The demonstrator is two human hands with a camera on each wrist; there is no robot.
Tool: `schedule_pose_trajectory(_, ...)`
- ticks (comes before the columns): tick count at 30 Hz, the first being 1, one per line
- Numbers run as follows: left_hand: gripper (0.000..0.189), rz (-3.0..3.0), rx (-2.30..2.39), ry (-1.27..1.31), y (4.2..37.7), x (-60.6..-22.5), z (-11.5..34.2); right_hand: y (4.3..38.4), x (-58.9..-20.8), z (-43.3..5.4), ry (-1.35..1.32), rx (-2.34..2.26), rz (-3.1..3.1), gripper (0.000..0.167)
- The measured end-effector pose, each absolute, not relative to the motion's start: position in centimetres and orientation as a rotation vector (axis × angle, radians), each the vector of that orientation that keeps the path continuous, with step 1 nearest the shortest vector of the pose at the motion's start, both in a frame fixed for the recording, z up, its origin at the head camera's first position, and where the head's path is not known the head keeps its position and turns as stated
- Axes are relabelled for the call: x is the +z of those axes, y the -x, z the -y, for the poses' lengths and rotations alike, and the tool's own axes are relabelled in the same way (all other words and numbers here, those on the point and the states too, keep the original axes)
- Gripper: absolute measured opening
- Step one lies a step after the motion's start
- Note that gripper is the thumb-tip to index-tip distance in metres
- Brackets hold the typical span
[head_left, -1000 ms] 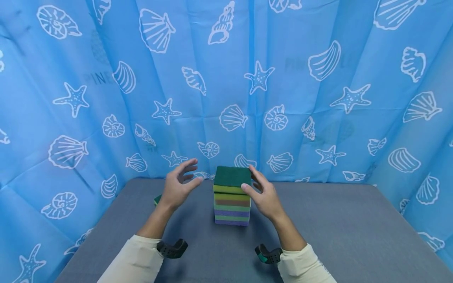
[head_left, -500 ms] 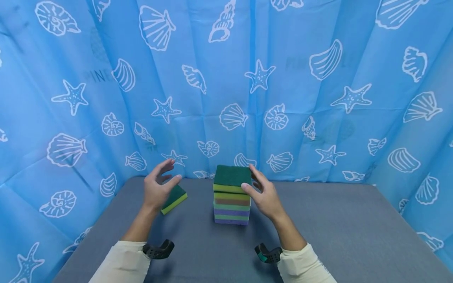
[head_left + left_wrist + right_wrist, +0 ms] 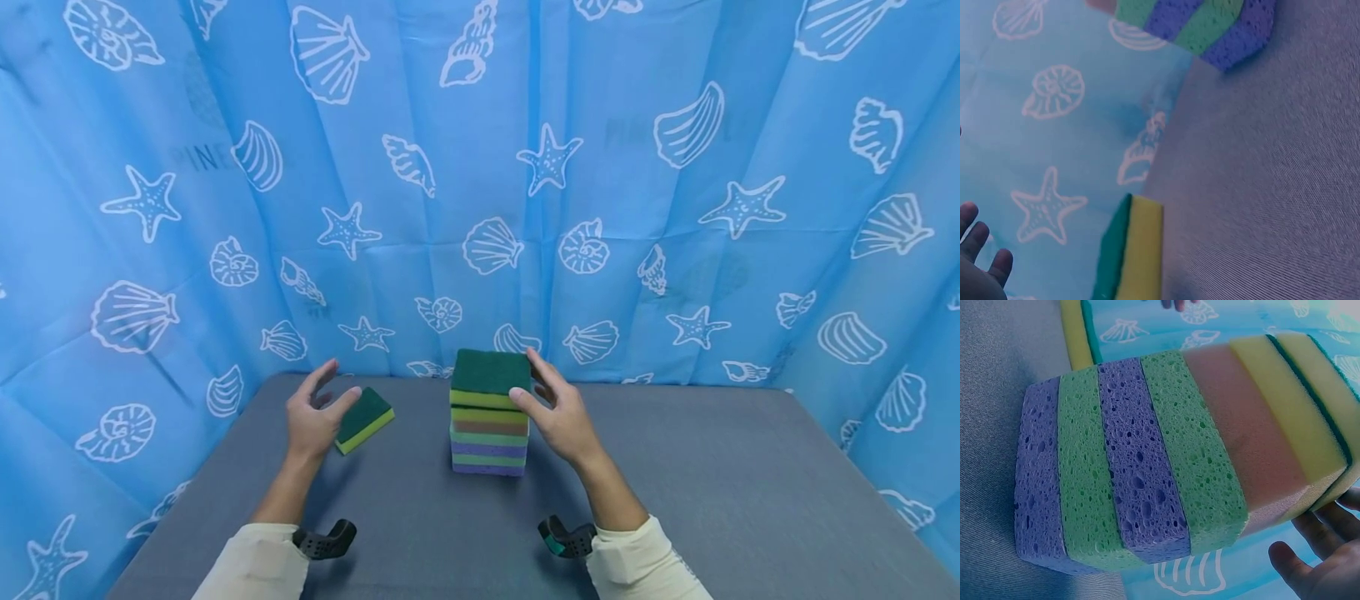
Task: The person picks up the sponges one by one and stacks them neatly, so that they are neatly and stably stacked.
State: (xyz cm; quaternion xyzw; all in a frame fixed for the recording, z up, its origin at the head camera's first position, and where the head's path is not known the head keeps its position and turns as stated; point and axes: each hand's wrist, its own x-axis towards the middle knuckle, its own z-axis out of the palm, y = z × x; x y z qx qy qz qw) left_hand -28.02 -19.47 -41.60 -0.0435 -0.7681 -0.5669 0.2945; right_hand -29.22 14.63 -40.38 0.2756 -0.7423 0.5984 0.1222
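Observation:
A stack of sponges (image 3: 489,437) stands upright at the middle of the table. Purple and green porous sponges alternate at its bottom, a brownish-pink one lies above them, and yellow sponges with dark green scouring sides are on top. My right hand (image 3: 562,417) rests its fingers against the right side of the top sponges; the thumb is by the front corner. Left of the stack, a loose yellow-and-green sponge (image 3: 366,418) lies flat, green side up. Beside its left edge hovers my left hand (image 3: 311,421), fingers loosely bent and holding nothing.
The grey table (image 3: 675,483) carries both the stack and the loose sponge. A blue curtain (image 3: 450,183) with white shell and starfish prints hangs close behind the table and along both sides. Each wrist wears a black band (image 3: 326,542).
My left hand has moved left, away from the stack, uncovering the loose sponge that it mostly hid before. The right hand and the stack have stayed in place.

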Motion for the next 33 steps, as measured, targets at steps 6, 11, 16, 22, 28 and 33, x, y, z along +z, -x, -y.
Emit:
schedule_pose_trajectory(6, 0.059, 2.119, -1.509, 0.005, 29.4, -44.3, 21.0, 29.2, -40.4, -14.6, -0.797, 1.734, 2.173, 0.062)
schedule_pose_trajectory(11, 0.064, 2.199, -1.506, -0.102, 29.7, -45.4, 21.6, 29.2, -40.4, -14.6, -0.8, 1.732, 2.171, 0.061)
schedule_pose_trajectory(16, 0.071, 2.315, -1.556, -0.187, 29.6, -46.0, 22.2, 29.2, -40.4, -14.6, -0.796, 1.733, 2.173, 0.062)
schedule_pose_trajectory(22, 0.077, 2.426, -1.539, -0.27, 29.5, -46.9, 22.7, 29.2, -40.5, -14.6, -0.795, 1.74, 2.172, 0.062)
schedule_pose_trajectory(28, 0.078, 2.495, -1.485, -0.369, 29.5, -48.3, 23.0, 29.2, -40.5, -14.6, -0.797, 1.746, 2.172, 0.062)
schedule_pose_trajectory(33, 0.077, 2.518, -1.445, -0.394, 29.3, -49.0, 23.0, 29.2, -40.5, -14.7, -0.804, 1.744, 2.17, 0.062)
